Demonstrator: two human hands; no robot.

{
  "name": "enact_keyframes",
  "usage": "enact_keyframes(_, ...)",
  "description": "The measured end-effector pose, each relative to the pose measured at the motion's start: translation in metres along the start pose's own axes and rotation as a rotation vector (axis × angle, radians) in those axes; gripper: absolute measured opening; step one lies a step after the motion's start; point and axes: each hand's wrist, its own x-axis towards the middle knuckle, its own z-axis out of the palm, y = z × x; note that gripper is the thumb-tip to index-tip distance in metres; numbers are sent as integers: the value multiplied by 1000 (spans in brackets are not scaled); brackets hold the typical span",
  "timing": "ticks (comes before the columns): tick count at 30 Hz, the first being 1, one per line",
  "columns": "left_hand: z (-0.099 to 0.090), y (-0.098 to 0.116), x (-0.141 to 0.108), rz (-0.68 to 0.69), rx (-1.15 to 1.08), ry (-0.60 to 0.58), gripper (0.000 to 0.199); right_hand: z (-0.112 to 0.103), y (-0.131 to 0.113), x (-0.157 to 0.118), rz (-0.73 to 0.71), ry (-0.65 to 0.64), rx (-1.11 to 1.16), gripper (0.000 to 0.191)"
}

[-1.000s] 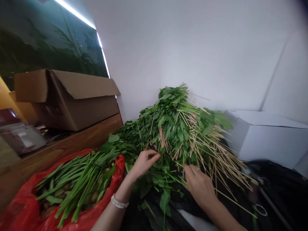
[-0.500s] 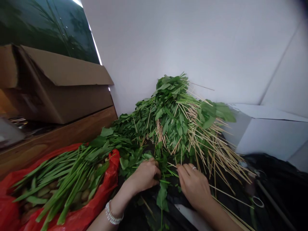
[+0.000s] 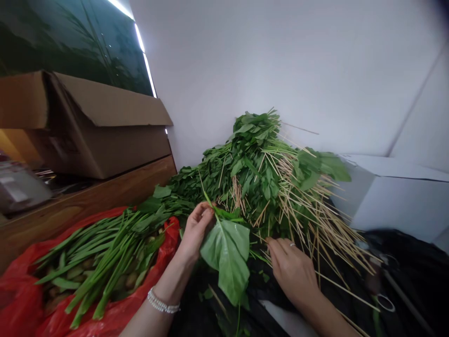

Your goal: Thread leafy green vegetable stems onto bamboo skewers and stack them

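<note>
Much of the right hand's (image 3: 293, 262) grip is tucked out of sight; its fingers are drawn close together, a pale stick tip (image 3: 261, 238) showing just beyond them, and whether they clasp it I cannot tell; the left hand (image 3: 198, 227) is the clear one, narrowed in a pinch on a leafy stem (image 3: 226, 257); the stem's broad leaf hangs between the two hands, nearer the left, with smaller greenery partly masked behind it (just how many sprigs, hard to say)!

Beyond both hands rises the big heap of greens (image 3: 249, 159), pale sticks (image 3: 326, 224) bristling from it to the far right of the right hand; left of the left hand sits the red bag (image 3: 21, 276), cut off by the lower edge, green stalks (image 3: 108, 262) laid across its contents; farther out that way stands the cardboard box (image 3: 129, 150), cropped at the left; and beyond the right hand, the white box (image 3: 403, 201) runs out of view.
</note>
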Motion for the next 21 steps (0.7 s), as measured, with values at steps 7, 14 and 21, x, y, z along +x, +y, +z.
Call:
enact_keyframes(7, 8, 9, -15, 643, 610, 108, 15, -1, 2, 1, 13, 26, 4, 27)
enact_keyframes(14, 23, 5, -19, 56, 157, -145, 20, -4, 0, 0, -19, 98, 30, 29)
enact_keyframes(21, 42, -7, -30, -416, -251, -325, 26, -10, -6, 1, -51, 120, 76, 29)
